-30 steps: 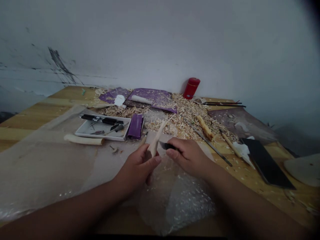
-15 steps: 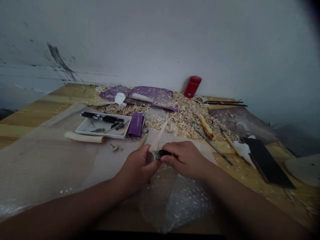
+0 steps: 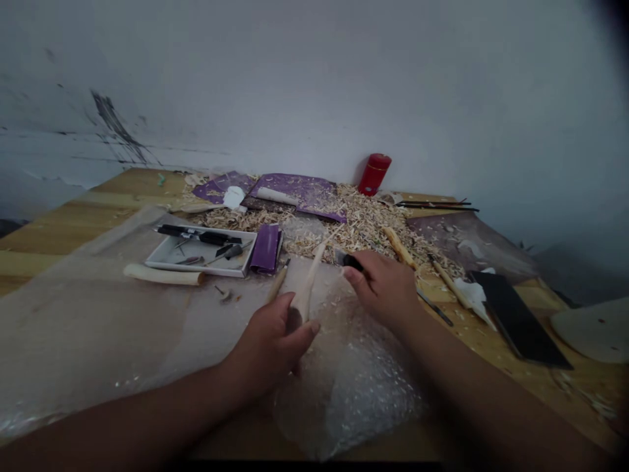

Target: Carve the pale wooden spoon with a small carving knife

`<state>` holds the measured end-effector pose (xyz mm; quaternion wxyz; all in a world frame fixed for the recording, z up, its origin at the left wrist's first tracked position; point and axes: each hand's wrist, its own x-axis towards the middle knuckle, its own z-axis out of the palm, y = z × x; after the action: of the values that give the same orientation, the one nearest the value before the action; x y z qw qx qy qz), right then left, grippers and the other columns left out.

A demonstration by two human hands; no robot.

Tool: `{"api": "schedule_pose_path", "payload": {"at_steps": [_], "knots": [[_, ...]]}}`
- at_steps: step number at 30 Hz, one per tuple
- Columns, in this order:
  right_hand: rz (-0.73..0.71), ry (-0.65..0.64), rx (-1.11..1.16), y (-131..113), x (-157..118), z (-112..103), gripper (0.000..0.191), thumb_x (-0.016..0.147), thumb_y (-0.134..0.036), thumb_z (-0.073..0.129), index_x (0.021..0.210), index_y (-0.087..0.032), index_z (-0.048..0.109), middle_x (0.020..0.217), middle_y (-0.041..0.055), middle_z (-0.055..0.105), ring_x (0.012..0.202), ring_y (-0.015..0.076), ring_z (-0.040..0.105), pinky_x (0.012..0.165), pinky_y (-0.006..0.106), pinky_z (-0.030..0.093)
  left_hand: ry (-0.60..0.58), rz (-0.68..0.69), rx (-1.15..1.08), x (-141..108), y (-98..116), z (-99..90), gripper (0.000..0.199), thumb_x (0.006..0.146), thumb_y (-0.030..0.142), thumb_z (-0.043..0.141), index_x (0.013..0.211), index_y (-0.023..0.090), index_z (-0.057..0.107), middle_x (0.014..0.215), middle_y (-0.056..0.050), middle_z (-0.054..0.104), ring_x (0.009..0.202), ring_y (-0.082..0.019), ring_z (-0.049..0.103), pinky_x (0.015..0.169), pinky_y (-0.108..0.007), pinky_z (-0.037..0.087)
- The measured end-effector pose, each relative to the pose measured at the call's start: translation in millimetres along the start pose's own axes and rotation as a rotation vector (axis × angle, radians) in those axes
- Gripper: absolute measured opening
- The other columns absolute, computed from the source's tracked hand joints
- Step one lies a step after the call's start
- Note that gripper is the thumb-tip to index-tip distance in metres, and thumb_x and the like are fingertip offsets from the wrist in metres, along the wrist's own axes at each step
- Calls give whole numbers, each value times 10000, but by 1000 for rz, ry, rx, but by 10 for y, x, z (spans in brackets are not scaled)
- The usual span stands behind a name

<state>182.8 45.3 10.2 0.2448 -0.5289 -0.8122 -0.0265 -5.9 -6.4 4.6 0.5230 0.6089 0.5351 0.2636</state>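
A pale, tapering wooden piece [image 3: 308, 282] is clamped in the left hand [image 3: 275, 334]. At its two o'clock, a black-handled, metal-bladed knife [image 3: 350, 261] (blade apart from it) is gripped by the right hand [image 3: 386, 286].

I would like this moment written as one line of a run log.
left hand: holding pale wood piece | right hand: holding knife, blade beside wood | nearby: white tray, shavings

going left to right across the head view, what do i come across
White tray, folded purple packet, pale carved wood piece, black-handled blade, red container, flat black slab, pale rounded board.
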Motion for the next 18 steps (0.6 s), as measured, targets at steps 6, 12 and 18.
{"api": "schedule_pose_path", "payload": {"at_steps": [6, 12, 18], "knots": [[-225, -293, 279, -138, -43, -5, 317, 841, -432, 313, 775, -184, 500, 661, -10, 522, 602, 107, 474, 539, 213, 279, 44, 6, 0, 42, 17, -12, 185, 732, 351, 486, 795, 182, 446, 437, 92, 427, 345, -97, 479, 335, -192, 385], [-285, -389, 332, -212, -58, 6, 343, 844, -456, 298, 754, -181, 483, 645, -21, 506, 584, 89, 450, 533, 208, 257, 74, 27, 73, 51, 72, -26, 201, 724, 355, 499, 827, 183, 474, 437, 92, 415, 348, -95, 480, 328, -180, 376], [-283, -415, 263, -218, -56, -42, 348, 838, -464, 310, 766, -183, 502, 651, -17, 519, 594, 93, 463, 532, 214, 247, 41, 32, 146, 63, 61, -32, 221, 732, 374, 481, 824, 174, 472, 440, 80, 450, 364, -96, 473, 368, -190, 370]]}}
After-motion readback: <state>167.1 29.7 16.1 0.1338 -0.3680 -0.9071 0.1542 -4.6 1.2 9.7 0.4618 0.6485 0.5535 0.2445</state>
